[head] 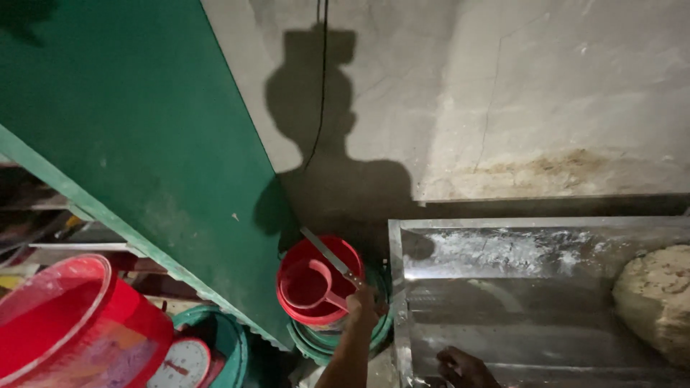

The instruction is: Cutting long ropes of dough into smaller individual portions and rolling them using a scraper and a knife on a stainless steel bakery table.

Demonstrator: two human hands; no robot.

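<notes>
Both hands are seen low in the view, kept well apart from each other. The left hand is stretched forward on a straight forearm that rises from the bottom edge, and it is closed round the handle of a red scoop. The scoop is held over a red bucket, its bowl turned up and lying inside the bucket's rim. A flat metal strip is laid slanting across the bucket's mouth, its lower end close to the left hand; whether it is gripped too cannot be told. The bucket is set in a green tub, just beside the left edge of a steel tray.

The right hand is rested low at the tray's near edge, knuckles up and fingers curled; it is cut off by the frame and sunk in shadow, so whether anything is held cannot be told. A pale lump of dough is lying at the tray's right end, partly cut off. A large red tub and a dial scale are seen at lower left, both partly cropped, under a green board. The bucket's contents are lost in the dim light.
</notes>
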